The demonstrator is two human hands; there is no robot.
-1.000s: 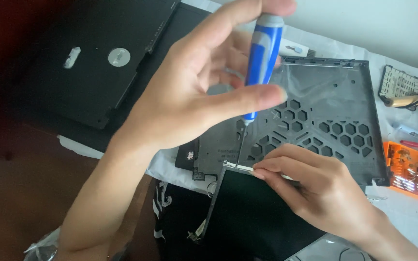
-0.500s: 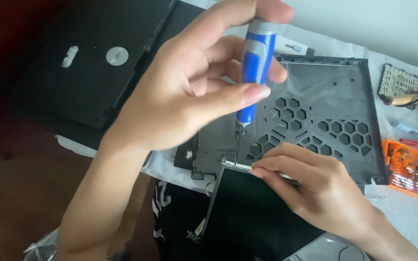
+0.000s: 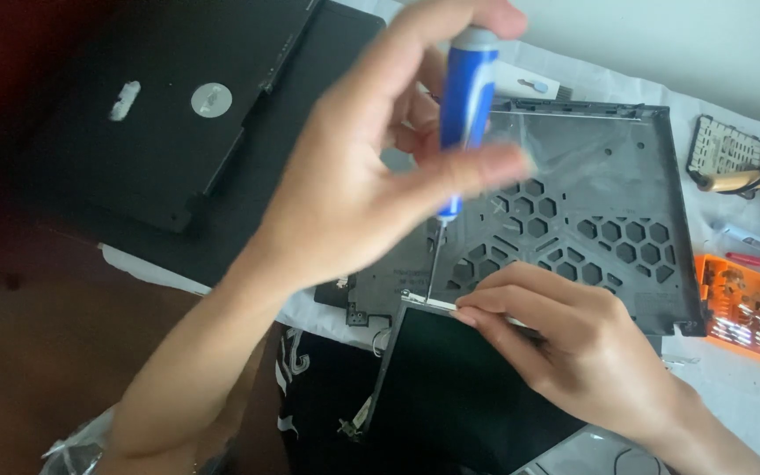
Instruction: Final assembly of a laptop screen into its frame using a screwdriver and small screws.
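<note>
My left hand (image 3: pixel 371 185) grips a blue-handled screwdriver (image 3: pixel 463 97) upright, index finger on its cap, thumb and fingers round the handle. Its thin shaft points down to a small silver bracket (image 3: pixel 424 302) at the top edge of a dark flat panel (image 3: pixel 450 387). My right hand (image 3: pixel 573 352) pinches that bracket and panel edge between thumb and forefinger, just right of the tip. Behind them lies a grey plastic laptop base cover (image 3: pixel 609 202) with hexagonal vent holes.
A black laptop body (image 3: pixel 160 114) lies at the upper left on a dark table. An orange case of screwdriver bits (image 3: pixel 749 308) sits at the right on a white cloth (image 3: pixel 749 396). A soldering iron (image 3: pixel 741 180) with a black cable lies at the far right.
My left fingers have shifted round the screwdriver handle, turning it, while its tip stays on the bracket. My right hand has kept its pinch in the same place.
</note>
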